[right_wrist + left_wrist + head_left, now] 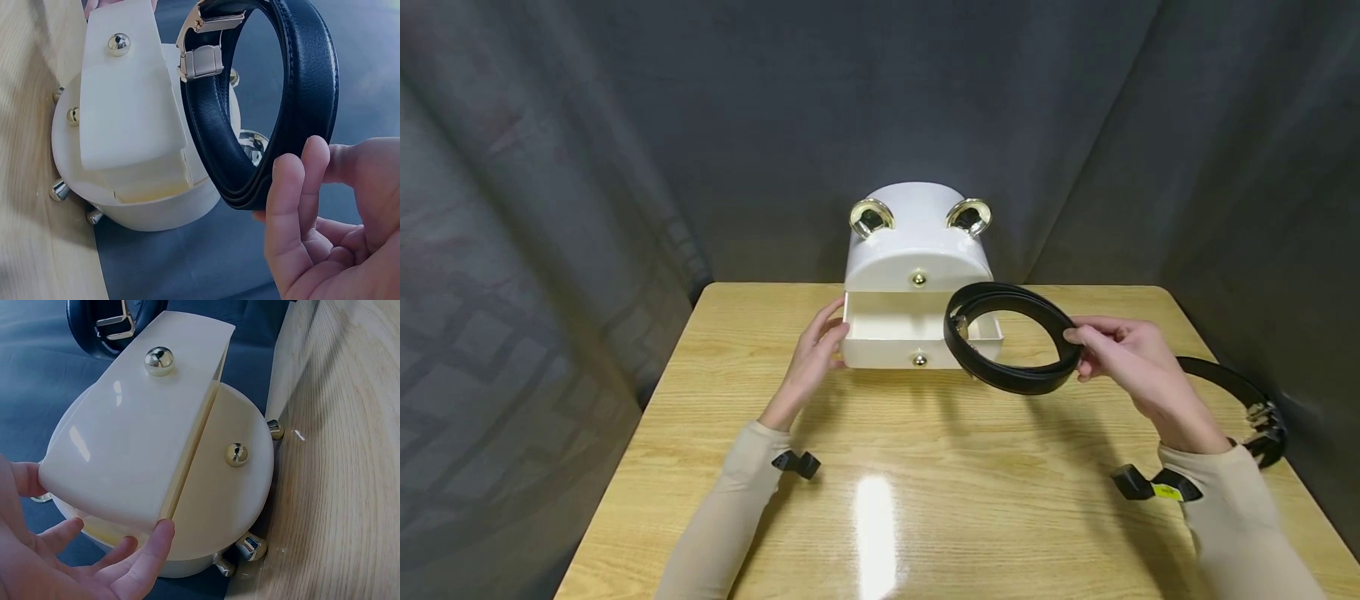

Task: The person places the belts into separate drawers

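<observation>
A white rounded cabinet (pixel 917 225) stands at the back of the wooden table, with one drawer (pixel 887 354) pulled out. At the drawer's left side, my left hand (pixel 811 354) holds its edges between thumb and fingers. My right hand (pixel 1131 358) pinches a coiled black leather belt (pixel 1026 379) at its right side. The belt hangs in the air in front of the drawer's right part and hides some of it. Its metal buckle (pixel 203 61) shows in the right wrist view.
Another black belt (pixel 1221 373) lies at the table's right edge, partly behind my right wrist. Two gold-rimmed fittings (pixel 871 218) stick out of the cabinet's top. Gold knobs (pixel 919 279) mark the drawer fronts. Dark curtains (pixel 880 108) hang behind the table (pixel 760 333).
</observation>
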Available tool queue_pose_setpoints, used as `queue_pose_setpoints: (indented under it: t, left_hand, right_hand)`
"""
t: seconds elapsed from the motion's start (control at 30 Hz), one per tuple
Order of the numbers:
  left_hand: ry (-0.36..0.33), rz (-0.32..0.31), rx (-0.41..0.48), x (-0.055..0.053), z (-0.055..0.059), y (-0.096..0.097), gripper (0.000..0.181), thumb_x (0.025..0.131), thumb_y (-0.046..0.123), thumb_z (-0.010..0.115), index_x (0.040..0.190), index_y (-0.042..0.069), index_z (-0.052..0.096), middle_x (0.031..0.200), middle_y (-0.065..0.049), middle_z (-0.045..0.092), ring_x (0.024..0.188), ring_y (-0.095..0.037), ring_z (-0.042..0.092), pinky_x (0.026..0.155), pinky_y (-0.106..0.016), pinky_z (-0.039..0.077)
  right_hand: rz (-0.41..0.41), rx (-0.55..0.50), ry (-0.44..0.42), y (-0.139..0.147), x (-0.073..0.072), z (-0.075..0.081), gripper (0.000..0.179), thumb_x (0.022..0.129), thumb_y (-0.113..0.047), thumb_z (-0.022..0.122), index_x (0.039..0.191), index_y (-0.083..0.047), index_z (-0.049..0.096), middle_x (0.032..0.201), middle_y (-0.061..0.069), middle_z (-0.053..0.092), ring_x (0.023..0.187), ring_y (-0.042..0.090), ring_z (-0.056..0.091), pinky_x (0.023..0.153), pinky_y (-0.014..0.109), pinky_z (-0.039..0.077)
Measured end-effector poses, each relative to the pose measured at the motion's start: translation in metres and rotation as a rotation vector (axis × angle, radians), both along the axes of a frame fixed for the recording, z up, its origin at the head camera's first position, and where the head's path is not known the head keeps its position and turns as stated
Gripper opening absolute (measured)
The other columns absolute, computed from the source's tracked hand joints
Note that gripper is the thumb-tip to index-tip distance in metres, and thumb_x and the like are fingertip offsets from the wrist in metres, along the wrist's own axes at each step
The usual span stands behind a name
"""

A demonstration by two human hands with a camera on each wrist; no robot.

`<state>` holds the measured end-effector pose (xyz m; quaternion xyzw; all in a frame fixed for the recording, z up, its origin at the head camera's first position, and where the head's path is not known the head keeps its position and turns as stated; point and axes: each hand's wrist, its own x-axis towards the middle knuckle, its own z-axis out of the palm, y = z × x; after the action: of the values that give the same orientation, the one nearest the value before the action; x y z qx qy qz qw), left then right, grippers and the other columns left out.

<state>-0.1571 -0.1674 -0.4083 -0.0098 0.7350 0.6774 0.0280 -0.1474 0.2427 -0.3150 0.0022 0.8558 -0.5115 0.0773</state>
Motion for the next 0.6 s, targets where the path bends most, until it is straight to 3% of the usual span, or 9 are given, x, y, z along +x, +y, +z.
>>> queue_pose_setpoints:
  t: [0.47, 0.6]
  left_hand:
    - [0.007, -0.025, -0.018, 0.001, 0.001, -0.003, 0.057, 0.111, 0.029, 0.049, 0.167, 0.026, 0.035, 0.159, -0.021, 0.049, 0.132, -0.049, 0.063, 0.088, -0.044, 0.063]
    - [0.005, -0.023, -0.016, 0.002, 0.001, -0.005, 0.058, 0.111, 0.027, 0.049, 0.167, 0.024, 0.035, 0.158, -0.021, 0.049, 0.131, -0.049, 0.064, 0.086, -0.042, 0.063]
  right_hand:
    - [0.087, -0.016, -0.091, -0.018, -0.019, 0.010, 0.053, 0.106, -0.024, 0.061, 0.145, 0.011, 0.053, 0.071, -0.010, 0.064, 0.061, 0.002, 0.060, 0.065, 0.021, 0.061]
    - [0.124, -0.030, -0.133, -0.026, -0.026, 0.013, 0.047, 0.106, -0.022, 0.060, 0.138, 0.011, 0.056, 0.068, -0.009, 0.063, 0.061, 0.001, 0.060, 0.064, 0.021, 0.061]
